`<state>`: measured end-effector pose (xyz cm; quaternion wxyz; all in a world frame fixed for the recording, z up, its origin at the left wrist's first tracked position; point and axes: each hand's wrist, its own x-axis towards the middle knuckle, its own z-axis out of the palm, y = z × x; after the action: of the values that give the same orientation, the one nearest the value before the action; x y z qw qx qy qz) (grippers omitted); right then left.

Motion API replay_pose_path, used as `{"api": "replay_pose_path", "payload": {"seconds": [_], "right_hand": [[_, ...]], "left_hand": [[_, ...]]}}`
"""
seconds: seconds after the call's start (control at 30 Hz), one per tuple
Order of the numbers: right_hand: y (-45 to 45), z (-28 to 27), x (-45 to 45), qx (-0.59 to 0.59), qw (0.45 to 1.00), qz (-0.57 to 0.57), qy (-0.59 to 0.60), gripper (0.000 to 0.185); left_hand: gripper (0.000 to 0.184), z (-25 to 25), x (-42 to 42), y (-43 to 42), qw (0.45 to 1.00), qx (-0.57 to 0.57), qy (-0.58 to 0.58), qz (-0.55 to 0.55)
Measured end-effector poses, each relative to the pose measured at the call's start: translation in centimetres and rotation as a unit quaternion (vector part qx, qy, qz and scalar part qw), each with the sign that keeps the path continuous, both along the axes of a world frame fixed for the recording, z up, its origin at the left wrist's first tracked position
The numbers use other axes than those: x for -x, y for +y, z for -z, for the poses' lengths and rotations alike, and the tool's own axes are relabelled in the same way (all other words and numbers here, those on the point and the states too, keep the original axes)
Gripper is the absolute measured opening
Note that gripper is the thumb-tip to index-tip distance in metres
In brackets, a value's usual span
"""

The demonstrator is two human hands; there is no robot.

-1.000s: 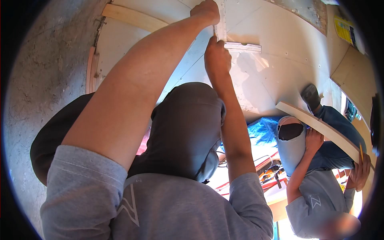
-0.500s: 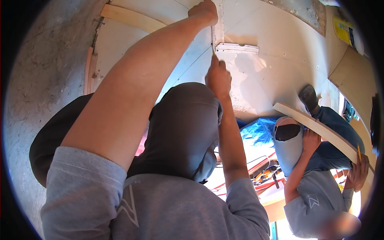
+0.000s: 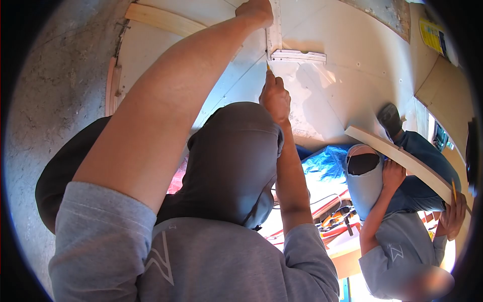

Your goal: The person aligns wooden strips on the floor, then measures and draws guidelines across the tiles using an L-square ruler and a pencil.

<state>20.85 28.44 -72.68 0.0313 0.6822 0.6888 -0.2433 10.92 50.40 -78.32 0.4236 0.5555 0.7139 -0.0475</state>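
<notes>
A metal try square (image 3: 299,57) with a small level vial lies on the pale board (image 3: 332,38). Its long blade runs up to the top of the view. My left hand (image 3: 256,13) is closed at the blade's upper part, partly cut off by the top edge, so its fingertips are hidden. Below the corner of the square, my right hand (image 3: 275,98) grips a pencil (image 3: 268,67), its tip pointing up at the board just under the square. Thin dark lines cross the board to the left.
To the right a co-worker (image 3: 407,251) sits, both hands on a wooden strip (image 3: 402,158), one also holding a pencil (image 3: 454,189). Blue plastic sheeting (image 3: 327,163) and tools with cables (image 3: 337,219) lie between us. Another wooden strip (image 3: 163,19) is at upper left, beside a rough grey surface (image 3: 65,75).
The pencil tip has dropped slightly, away from the square's corner, with my right hand tilting a little. My left hand stays at the blade. The view has shifted slightly.
</notes>
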Motion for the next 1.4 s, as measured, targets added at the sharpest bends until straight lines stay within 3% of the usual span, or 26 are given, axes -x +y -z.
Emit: {"api": "replay_pose_path", "payload": {"seconds": [0.23,0.47,0.57,0.67,0.77,0.97,1.17,1.2,1.3,1.33,1.4], "right_hand": [[0.4,0.0,0.0,-0.002,1.000,0.006,-0.004,0.037],[1.3,-1.1,-3.2,-0.133,0.989,0.060,0.021,0.055],[5.7,0.5,-4.1,-0.134,0.991,-0.030,0.007,0.047],[8.0,0.9,-4.6,-0.058,0.991,-0.120,0.000,0.049],[8.6,1.2,-5.2,-0.037,0.991,-0.130,0.002,0.055],[7.5,0.5,-9.2,-0.055,0.998,0.012,0.024,0.056],[7.3,0.5,-14.0,-0.097,0.995,-0.036,-0.007,0.056],[7.6,0.6,-13.7,-0.151,0.988,-0.042,0.014,0.048],[6.8,0.7,-11.1,-0.127,0.986,0.035,0.100,0.040],[5.6,1.5,-9.5,-0.177,0.973,0.025,0.146,0.047],[3.3,0.4,-5.3,-0.040,0.979,0.085,0.179,0.047]], "left_hand": [[0.053,-0.5,0.2,0.0,1.000,0.006,-0.004,0.009],[0.057,-1.0,0.3,0.4,0.999,0.030,0.003,0.029],[0.064,-0.9,0.1,0.4,0.999,0.021,0.012,0.025],[0.074,-2.1,0.3,0.4,0.998,0.031,0.019,0.048],[0.080,-1.4,0.3,0.4,0.998,0.024,0.028,0.058],[0.077,-0.2,0.6,0.4,0.998,0.011,0.036,0.059],[0.069,1.4,0.6,0.7,0.995,-0.023,0.010,0.093],[0.069,1.4,0.5,0.6,0.995,-0.032,0.012,0.091],[0.067,0.7,0.9,0.6,0.996,-0.023,0.036,0.079],[0.066,0.0,0.8,0.5,0.996,-0.021,0.041,0.082],[0.065,-1.9,0.7,0.4,0.996,-0.005,0.029,0.085]]}}
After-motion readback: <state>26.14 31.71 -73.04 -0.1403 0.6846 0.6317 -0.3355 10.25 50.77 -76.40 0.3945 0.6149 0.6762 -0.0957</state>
